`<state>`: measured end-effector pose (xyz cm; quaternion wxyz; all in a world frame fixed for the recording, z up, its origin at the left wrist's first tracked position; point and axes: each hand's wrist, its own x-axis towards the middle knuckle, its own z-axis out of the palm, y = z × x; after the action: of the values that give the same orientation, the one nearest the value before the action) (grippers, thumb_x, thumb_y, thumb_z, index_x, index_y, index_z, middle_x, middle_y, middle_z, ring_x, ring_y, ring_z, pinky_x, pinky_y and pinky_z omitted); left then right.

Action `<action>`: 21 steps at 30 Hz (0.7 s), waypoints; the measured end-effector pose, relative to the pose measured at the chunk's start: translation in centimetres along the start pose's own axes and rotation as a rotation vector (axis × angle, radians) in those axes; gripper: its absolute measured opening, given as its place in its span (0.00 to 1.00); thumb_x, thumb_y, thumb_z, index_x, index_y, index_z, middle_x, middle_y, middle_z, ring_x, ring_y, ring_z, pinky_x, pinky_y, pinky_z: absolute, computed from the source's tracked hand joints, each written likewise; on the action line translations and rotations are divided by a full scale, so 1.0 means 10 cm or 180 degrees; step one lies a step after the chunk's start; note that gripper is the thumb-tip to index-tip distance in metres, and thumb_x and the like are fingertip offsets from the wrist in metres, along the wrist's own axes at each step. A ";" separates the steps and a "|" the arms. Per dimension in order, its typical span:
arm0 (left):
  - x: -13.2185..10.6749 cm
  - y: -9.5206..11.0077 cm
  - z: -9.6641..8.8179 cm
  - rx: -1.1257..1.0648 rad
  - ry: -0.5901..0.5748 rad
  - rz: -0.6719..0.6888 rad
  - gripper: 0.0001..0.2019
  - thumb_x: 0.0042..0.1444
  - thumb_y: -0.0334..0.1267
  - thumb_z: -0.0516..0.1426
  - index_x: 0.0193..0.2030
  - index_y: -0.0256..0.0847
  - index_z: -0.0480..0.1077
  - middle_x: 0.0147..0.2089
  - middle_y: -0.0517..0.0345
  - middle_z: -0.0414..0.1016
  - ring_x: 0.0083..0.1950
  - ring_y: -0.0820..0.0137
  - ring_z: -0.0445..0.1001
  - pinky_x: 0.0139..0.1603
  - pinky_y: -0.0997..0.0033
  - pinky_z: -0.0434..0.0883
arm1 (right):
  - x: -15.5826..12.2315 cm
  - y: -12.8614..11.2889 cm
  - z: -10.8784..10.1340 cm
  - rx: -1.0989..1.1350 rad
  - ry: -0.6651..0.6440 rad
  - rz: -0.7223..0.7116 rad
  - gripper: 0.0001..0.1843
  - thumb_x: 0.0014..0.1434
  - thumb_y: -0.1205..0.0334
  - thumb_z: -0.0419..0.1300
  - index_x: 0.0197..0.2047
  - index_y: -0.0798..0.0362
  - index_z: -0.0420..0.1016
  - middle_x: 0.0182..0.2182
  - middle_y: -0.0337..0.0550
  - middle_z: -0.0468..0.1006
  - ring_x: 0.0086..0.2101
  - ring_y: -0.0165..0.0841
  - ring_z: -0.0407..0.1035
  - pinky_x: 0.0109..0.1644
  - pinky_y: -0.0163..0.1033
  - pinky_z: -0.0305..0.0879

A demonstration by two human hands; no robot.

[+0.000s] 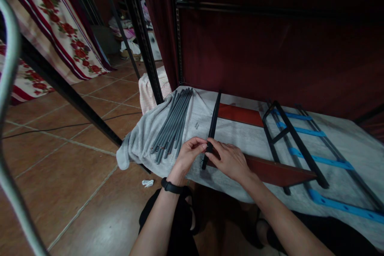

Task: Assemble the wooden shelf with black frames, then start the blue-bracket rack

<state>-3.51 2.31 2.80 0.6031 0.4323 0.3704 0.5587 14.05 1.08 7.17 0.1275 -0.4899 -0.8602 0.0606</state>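
Note:
My left hand (191, 153) is closed in a pinch, its fingertips against the near part of a black metal bar (215, 116); what they pinch is too small to make out. From the other side, my right hand (229, 159) grips that same bar between thumb and fingers. Two reddish-brown boards, a far one (240, 115) and a near one (279, 171), run from the bar toward a second black frame piece (289, 132) with a triangular brace. A few tiny grey screw-like pieces (196, 125) lie on the cloth beyond my left hand.
Many grey rods (172, 124) lie bundled left of my hands on a grey cloth (135, 148). Further right is a dark frame with blue crosspieces (336, 163). A black post (141, 36) rises behind the rods, and a pale curved tube (9, 88) crosses the left edge.

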 end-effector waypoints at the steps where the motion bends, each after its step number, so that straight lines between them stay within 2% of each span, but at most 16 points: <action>1: 0.00 0.00 0.00 -0.0017 0.0023 -0.0007 0.12 0.50 0.42 0.68 0.37 0.37 0.77 0.33 0.58 0.76 0.35 0.73 0.70 0.40 0.73 0.67 | 0.00 0.00 0.00 0.0002 -0.0006 0.0000 0.28 0.70 0.46 0.46 0.68 0.49 0.61 0.56 0.47 0.77 0.52 0.39 0.73 0.57 0.45 0.67; 6: 0.01 -0.04 -0.02 0.0102 -0.0003 0.0003 0.12 0.50 0.43 0.68 0.34 0.36 0.76 0.30 0.59 0.74 0.32 0.74 0.68 0.38 0.73 0.66 | 0.01 0.00 0.02 -0.0022 0.0016 0.0008 0.28 0.70 0.45 0.46 0.67 0.48 0.62 0.56 0.46 0.77 0.51 0.39 0.74 0.55 0.45 0.67; 10: 0.01 -0.04 -0.03 0.0050 -0.0044 0.0014 0.12 0.48 0.41 0.69 0.34 0.37 0.77 0.32 0.58 0.75 0.35 0.73 0.70 0.40 0.73 0.67 | 0.01 0.01 0.03 -0.0029 -0.0003 0.0002 0.29 0.70 0.45 0.46 0.67 0.49 0.61 0.56 0.47 0.77 0.52 0.39 0.74 0.56 0.46 0.67; 14: 0.00 -0.02 -0.01 -0.0007 -0.0008 -0.0028 0.12 0.50 0.43 0.68 0.37 0.37 0.77 0.35 0.57 0.76 0.36 0.72 0.71 0.41 0.72 0.67 | 0.01 0.01 0.01 -0.0028 -0.0012 -0.0018 0.28 0.70 0.46 0.46 0.67 0.48 0.61 0.57 0.46 0.76 0.52 0.38 0.73 0.56 0.45 0.67; 18: 0.02 -0.04 0.00 0.0170 0.0045 0.0027 0.12 0.50 0.44 0.68 0.33 0.37 0.76 0.29 0.60 0.72 0.31 0.75 0.67 0.36 0.73 0.64 | 0.01 0.00 0.00 -0.0023 0.0005 -0.0015 0.28 0.70 0.46 0.46 0.67 0.48 0.61 0.56 0.46 0.77 0.51 0.39 0.74 0.55 0.46 0.68; 21: 0.03 -0.05 -0.01 0.0151 -0.0054 0.0029 0.12 0.49 0.43 0.68 0.32 0.37 0.76 0.29 0.60 0.73 0.31 0.74 0.67 0.37 0.73 0.64 | 0.01 0.00 0.01 -0.0027 0.0035 -0.0034 0.28 0.70 0.46 0.46 0.67 0.49 0.62 0.56 0.46 0.77 0.51 0.40 0.74 0.55 0.46 0.68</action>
<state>-3.42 2.64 2.33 0.5932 0.4529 0.3765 0.5489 13.98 1.15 7.11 0.1305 -0.4862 -0.8624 0.0536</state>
